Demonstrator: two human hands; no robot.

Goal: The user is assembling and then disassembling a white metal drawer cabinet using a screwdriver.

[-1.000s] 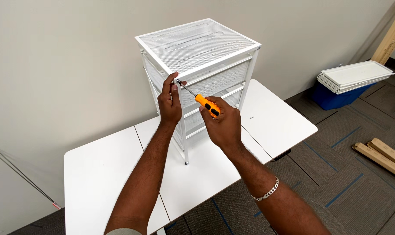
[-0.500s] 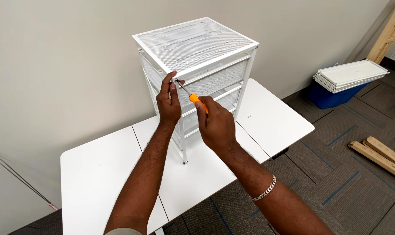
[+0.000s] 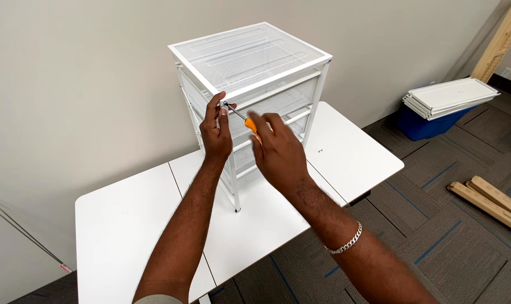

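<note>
Screwdriver: orange handle, thin shaft, tip at the front top corner of the white mesh drawer unit on the white table.
Right hand: closed round the handle — a second ago more orange showed; the wrist has rolled over, so turning seems under way.
Left hand: fingertips pinched at the tip, steadying it as before.
Hidden: the screw itself; most of the handle.
Beyond: white panels on a blue bin.
</note>
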